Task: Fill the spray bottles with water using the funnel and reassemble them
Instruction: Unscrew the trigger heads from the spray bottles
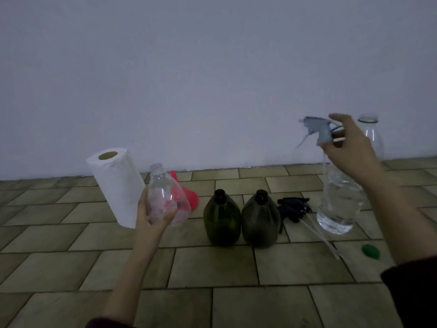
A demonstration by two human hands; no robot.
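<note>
Two green bottles, one funnel, one roll.

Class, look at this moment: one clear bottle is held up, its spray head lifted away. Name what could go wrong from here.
1. The left hand holds the clear spray bottle tilted, neck open; anything inside may spill.
2. The right hand pinches the grey spray head above the open water bottle; a bump might tip it.
3. The red funnel lies on the floor and may pick up dirt.
</note>
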